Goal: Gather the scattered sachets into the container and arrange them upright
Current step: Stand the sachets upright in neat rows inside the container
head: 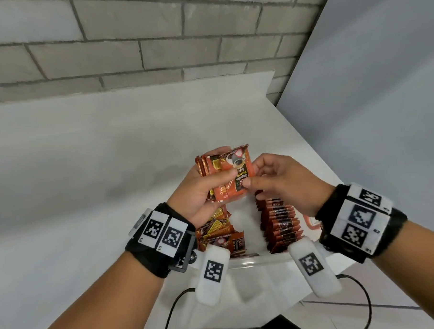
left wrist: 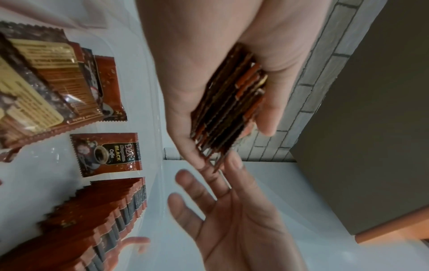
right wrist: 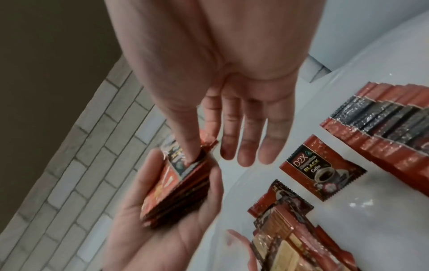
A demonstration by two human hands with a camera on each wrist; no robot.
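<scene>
My left hand [head: 226, 162] grips a stack of orange-brown coffee sachets [head: 236, 173] on edge, just above and behind the clear container [head: 260, 258]. My right hand [head: 251, 175] pinches the near edge of the front sachet between thumb and forefinger, with the other fingers spread. In the right wrist view its thumb [right wrist: 188, 155] presses on that top sachet [right wrist: 176, 165]. Inside the container, a row of upright sachets [head: 280, 223] runs along the right side. A loose pile [head: 219, 234] lies at the left, and one sachet [left wrist: 106, 154] lies flat between them.
The container sits on a white table [head: 88, 194] near its front right corner. A brick wall [head: 156, 42] stands behind and a grey panel [head: 370, 108] to the right. A black cable [head: 172, 310] trails off the table's near edge.
</scene>
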